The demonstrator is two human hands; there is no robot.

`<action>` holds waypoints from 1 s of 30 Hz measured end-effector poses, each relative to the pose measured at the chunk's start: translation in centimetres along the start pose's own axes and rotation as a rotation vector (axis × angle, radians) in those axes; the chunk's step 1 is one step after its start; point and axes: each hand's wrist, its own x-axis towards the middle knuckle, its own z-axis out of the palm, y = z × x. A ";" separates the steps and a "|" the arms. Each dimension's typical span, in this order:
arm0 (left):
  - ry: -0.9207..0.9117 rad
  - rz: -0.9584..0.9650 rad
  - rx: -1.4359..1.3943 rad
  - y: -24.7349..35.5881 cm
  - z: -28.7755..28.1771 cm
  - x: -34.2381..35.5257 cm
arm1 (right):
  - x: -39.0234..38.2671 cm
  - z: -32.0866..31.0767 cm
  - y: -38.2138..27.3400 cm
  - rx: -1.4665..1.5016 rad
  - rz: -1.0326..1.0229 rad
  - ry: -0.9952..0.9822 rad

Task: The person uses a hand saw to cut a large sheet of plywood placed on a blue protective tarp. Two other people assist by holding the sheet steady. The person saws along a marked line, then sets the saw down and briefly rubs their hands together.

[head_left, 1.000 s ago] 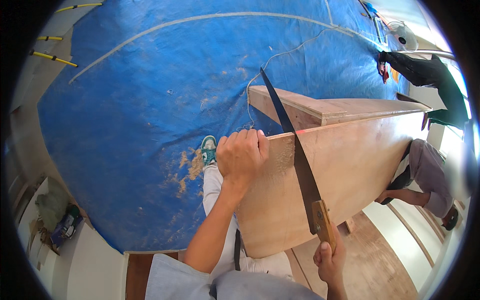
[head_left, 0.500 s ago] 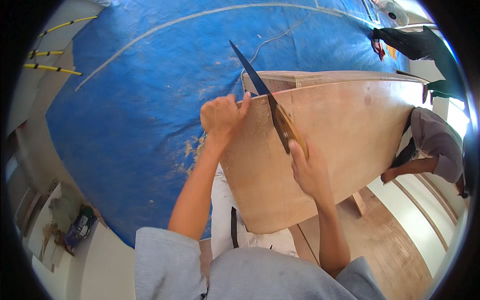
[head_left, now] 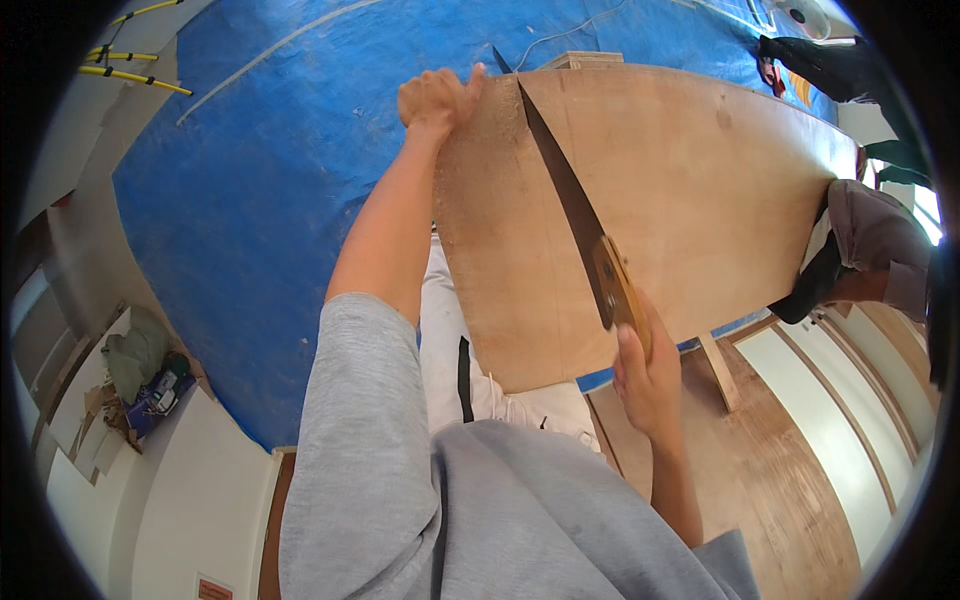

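Note:
A large plywood sheet point(head_left: 700, 200) lies in front of me, with sawdust on its left part. My left hand point(head_left: 435, 98) grips the sheet's far left corner. My right hand point(head_left: 648, 375) is shut on the wooden handle of a handsaw point(head_left: 570, 205). The saw's dark blade runs across the sheet from the near edge up to the far edge, its tip just right of my left hand. My grey sleeves come in from the lower edge.
A blue tarp point(head_left: 260, 190) covers the floor to the left. Another person point(head_left: 860, 250) crouches at the sheet's right end. A wooden floor point(head_left: 790, 470) lies at lower right. Yellow rods point(head_left: 130, 70) and a bag point(head_left: 135, 350) sit at the left.
The view has tilted down and nearer to the sheet. The saw has slid back toward me along the cut. My left hand still holds the corner.

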 end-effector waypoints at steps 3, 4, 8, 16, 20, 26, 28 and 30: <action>0.044 0.015 -0.011 -0.1 0.1 0.0 | 0.0 0.4 -1.5 0.009 0.034 0.007; 0.058 0.015 -0.005 -0.2 0.1 0.1 | 2.6 1.2 -2.3 -0.023 0.077 -0.014; 0.038 0.041 -0.011 -0.3 0.7 0.7 | 17.6 7.5 -5.5 -0.084 -0.140 0.065; 0.115 0.041 -0.034 -0.7 1.3 0.7 | 17.1 7.0 -2.0 0.073 -0.318 -0.023; 0.030 0.011 -0.031 -0.6 0.7 0.5 | 0.3 4.2 -0.2 -0.015 -0.037 0.084; 0.050 0.022 -0.035 -0.4 1.3 1.0 | 4.2 3.7 -4.2 -0.101 0.134 0.029; 0.059 0.068 -0.027 -0.6 1.5 1.1 | 13.3 6.3 -4.3 -0.048 -0.230 0.110; 0.072 0.088 -0.074 -0.7 1.5 1.0 | 19.6 8.5 -3.8 -0.059 -0.307 0.096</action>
